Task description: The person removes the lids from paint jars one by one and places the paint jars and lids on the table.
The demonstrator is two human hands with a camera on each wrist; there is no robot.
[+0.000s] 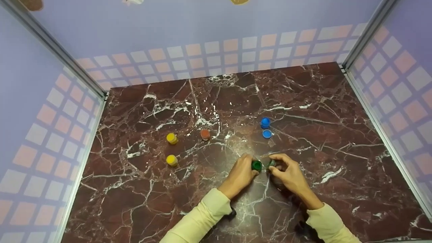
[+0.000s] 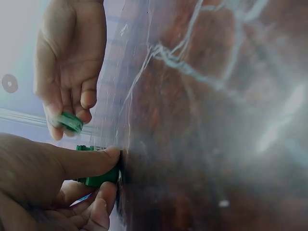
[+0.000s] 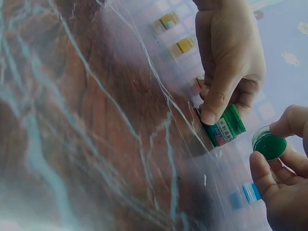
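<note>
My left hand point(image 1: 240, 172) grips a small green paint jar point(image 3: 226, 127) with a printed label, its uncovered mouth facing up in the head view. The jar's base is at the marble tabletop. Just right of it, my right hand point(image 1: 291, 172) pinches the round green lid point(image 3: 270, 146) between thumb and fingers, apart from the jar. In the left wrist view the lid point(image 2: 70, 122) hangs above the jar mouth's side, and my left thumb lies along the jar point(image 2: 103, 178).
Beyond the hands stands a blue paint jar point(image 1: 265, 122) with its blue lid point(image 1: 267, 134) lying in front of it. Toward the left are an orange-red jar point(image 1: 205, 135) and two yellow-topped jars point(image 1: 171, 138). Patterned panels point(image 1: 216, 54) enclose the marble table point(image 1: 141, 202) at the back and sides.
</note>
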